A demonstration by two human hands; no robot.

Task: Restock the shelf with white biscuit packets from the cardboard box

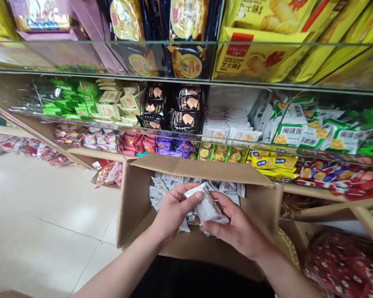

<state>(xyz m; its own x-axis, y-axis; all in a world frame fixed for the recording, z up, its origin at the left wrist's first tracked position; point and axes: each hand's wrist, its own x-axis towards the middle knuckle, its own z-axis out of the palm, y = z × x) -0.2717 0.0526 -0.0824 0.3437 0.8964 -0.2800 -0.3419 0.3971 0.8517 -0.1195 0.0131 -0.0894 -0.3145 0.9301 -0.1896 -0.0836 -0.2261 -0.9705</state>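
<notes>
Between my two hands is a small stack of white snack packets [209,207], held over an open cardboard box [136,203]. My left hand [177,207] grips the stack from the left, its thumb pressed on top. My right hand [233,225] closes around the lower right end, thumb in front. More loose white packets [158,192] lie inside the box, partly hidden by my hands and the box flap [199,167]. Just behind the box, a shelf compartment holds neat rows of similar white packets [219,126].
Black packets [186,114] stand left of the white rows, green-and-white packets [301,132] to the right. A glass shelf front [161,62] runs above, with yellow bags [261,54] behind it. Tiled floor [65,215] lies at left, a dark red bag [345,260] at lower right.
</notes>
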